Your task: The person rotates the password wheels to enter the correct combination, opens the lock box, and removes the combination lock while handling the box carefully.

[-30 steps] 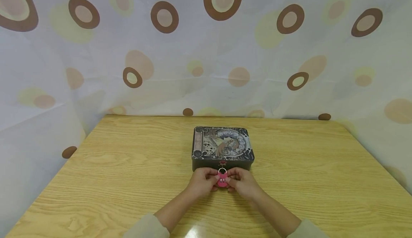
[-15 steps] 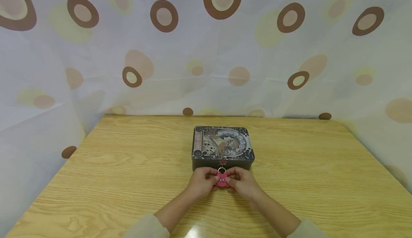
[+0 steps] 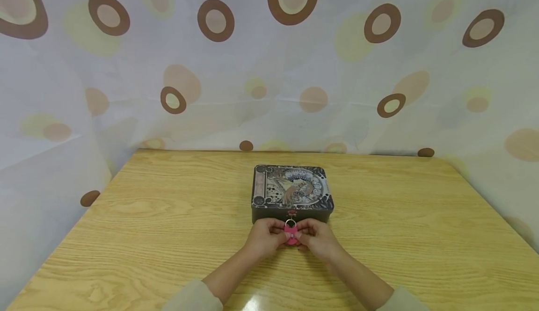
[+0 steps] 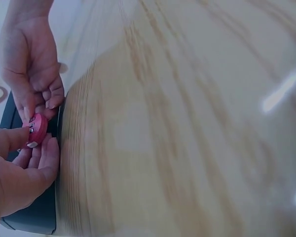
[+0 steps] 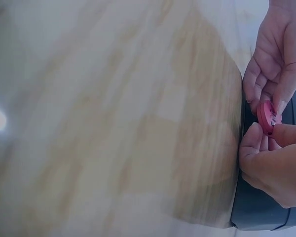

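Pink padlock [image 3: 290, 234] is pinched between the fingertips of the left hand [image 3: 264, 238] and right hand [image 3: 316, 239], its shackle seemingly not yet freed from the hasp of the closed decorated tin box [image 3: 292, 192] on the wooden table [image 3: 147, 227]; opening appears unfinished, and no writing can be read

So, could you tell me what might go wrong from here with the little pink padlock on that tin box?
Both hands, left hand and right hand, pinch the small pink combination padlock, so its dials are partly covered and might be misread. Tugging it could slide the dark decorated tin box across the smooth wooden table.
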Demonstrator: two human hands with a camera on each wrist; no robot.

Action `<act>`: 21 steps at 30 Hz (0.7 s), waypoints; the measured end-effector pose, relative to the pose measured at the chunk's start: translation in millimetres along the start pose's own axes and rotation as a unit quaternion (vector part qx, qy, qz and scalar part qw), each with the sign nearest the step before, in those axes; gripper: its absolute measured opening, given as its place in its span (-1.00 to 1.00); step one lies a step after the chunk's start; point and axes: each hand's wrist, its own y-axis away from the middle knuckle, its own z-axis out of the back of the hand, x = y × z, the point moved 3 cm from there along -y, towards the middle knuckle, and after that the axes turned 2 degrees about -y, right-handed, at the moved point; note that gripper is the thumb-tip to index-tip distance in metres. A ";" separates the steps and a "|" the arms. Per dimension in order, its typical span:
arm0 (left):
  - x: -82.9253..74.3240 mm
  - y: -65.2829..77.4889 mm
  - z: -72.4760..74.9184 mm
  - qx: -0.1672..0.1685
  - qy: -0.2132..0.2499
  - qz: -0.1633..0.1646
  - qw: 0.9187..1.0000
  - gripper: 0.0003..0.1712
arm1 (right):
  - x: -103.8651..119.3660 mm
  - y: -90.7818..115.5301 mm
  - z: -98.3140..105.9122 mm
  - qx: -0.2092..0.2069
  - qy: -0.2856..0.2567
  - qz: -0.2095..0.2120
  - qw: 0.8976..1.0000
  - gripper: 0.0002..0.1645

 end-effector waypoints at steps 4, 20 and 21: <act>0.2 -0.2 0.0 -0.009 -0.018 -0.009 1.000 -0.81 | 0.6 0.3 -0.2 -0.004 0.000 0.002 1.000 -0.78; 1.0 -1.6 -2.2 -0.012 -0.049 -0.023 0.998 -0.85 | 0.5 0.0 -2.2 0.006 -0.005 0.007 1.000 -0.80; 0.8 -1.5 -2.1 -0.013 -0.051 -0.024 0.998 -0.85 | 0.3 0.0 -2.3 0.007 -0.004 0.008 1.000 -0.80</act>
